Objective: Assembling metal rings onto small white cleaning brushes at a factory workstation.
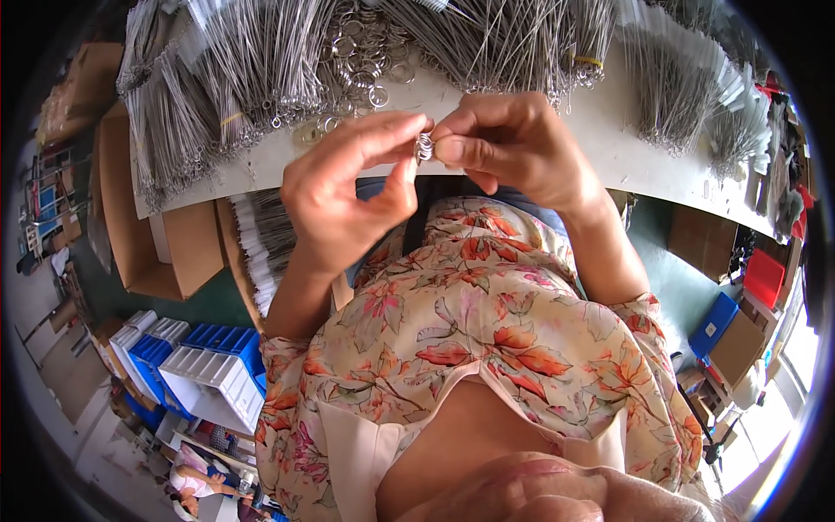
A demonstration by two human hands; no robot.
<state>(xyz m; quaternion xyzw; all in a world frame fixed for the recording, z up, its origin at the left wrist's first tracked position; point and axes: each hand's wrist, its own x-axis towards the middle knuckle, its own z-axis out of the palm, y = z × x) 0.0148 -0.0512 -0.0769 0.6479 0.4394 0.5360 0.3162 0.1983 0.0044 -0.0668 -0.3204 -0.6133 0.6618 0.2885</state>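
Observation:
A short stack of small shiny metal rings (424, 147) sits between my two hands, just over the table's near edge. The thumb and forefinger of my left hand (348, 187) close on the stack from the left. From the other side, my right hand (522, 148) pinches it between thumb and bent forefinger. How the rings are joined is too small to tell. Beyond my left hand lies a heap of loose metal key rings (365, 56) on the white table (600, 113).
Bundles of thin metal wire loops (270, 52) lie left of the ring heap, with more wire bundles (513, 43) to its right. An open cardboard box (187, 252) stands at the left. Blue and white plastic bins (209, 374) are below it. Another person (191, 478) sits at lower left.

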